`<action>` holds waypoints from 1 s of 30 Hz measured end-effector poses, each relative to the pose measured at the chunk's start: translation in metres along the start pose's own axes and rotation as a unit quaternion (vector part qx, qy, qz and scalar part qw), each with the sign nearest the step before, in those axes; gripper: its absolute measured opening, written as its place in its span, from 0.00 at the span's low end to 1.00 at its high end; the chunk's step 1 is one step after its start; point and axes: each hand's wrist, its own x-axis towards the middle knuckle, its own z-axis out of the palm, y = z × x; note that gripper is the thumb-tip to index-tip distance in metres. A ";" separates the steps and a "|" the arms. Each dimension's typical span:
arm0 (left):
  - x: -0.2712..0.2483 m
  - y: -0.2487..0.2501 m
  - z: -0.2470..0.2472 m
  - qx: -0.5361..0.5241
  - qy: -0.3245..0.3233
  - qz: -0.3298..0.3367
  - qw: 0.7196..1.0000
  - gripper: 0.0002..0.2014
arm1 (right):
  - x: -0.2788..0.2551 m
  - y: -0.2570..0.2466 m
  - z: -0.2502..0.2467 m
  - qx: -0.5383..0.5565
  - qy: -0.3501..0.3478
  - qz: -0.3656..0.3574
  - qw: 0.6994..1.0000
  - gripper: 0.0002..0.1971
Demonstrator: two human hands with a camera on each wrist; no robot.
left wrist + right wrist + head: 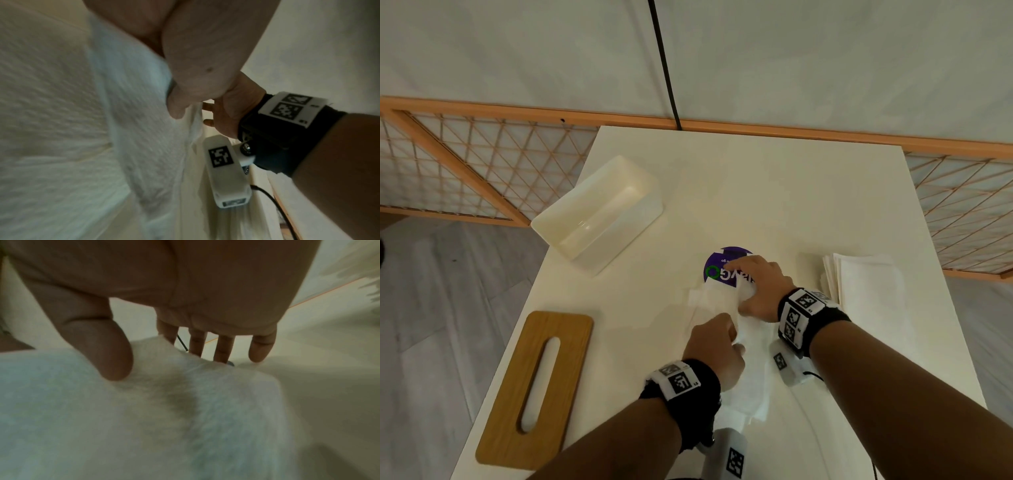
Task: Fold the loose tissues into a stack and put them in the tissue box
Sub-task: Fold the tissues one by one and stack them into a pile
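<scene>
I see both hands on one loose tissue [751,373] near the middle of the white surface [774,192]. My left hand [714,346] is curled, thumb and fingers [176,104] pinching a raised fold of the tissue. My right hand [758,287] lies flat with straight fingers [221,348] pressing the tissue's far part down; its thumb [107,345] rests on the sheet, gripping nothing. The tissue partly covers a round purple sticker [726,267] under the right hand.

Stack of folded tissues [859,284] sits on the surface just right of the right wrist, apart from the sheet in hand. Tissue box [599,212], white and open on top, sits at the far left of the surface, angled, with nothing visible inside. Its wooden lid [534,387] with a long slot lies flat at the near left edge, well apart from the box. Left wrist view is blurred, so the tissue's edges are hard to tell there.
</scene>
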 end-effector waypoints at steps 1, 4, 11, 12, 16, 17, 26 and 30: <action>-0.002 -0.003 -0.001 -0.002 -0.004 0.012 1.000 0.13 | -0.002 -0.002 0.000 -0.010 -0.008 -0.006 1.000 0.32; -0.001 -0.016 -0.009 0.005 -0.020 0.003 1.000 0.13 | -0.003 -0.012 0.000 -0.041 -0.006 -0.001 0.999 0.11; -0.004 -0.043 -0.029 -0.013 -0.009 -0.039 0.999 0.12 | 0.006 -0.028 0.011 -0.090 0.010 0.023 0.996 0.09; -0.003 -0.045 -0.029 -0.015 0.001 -0.046 0.999 0.12 | 0.007 -0.030 0.012 -0.082 0.019 0.024 0.996 0.09; 0.002 -0.049 -0.029 -0.015 0.010 -0.058 0.998 0.13 | 0.010 -0.034 0.015 -0.033 0.038 0.015 0.999 0.11; 0.003 -0.049 -0.029 -0.021 0.012 -0.060 0.998 0.13 | 0.011 -0.035 0.016 -0.021 0.041 0.015 0.999 0.11; 0.011 -0.048 -0.026 -0.006 0.053 -0.048 0.997 0.23 | 0.013 -0.040 0.019 0.023 0.052 0.019 0.998 0.10; 0.019 -0.045 -0.024 -0.003 0.065 -0.038 0.997 0.15 | 0.011 -0.035 0.020 0.068 0.049 0.018 0.996 0.18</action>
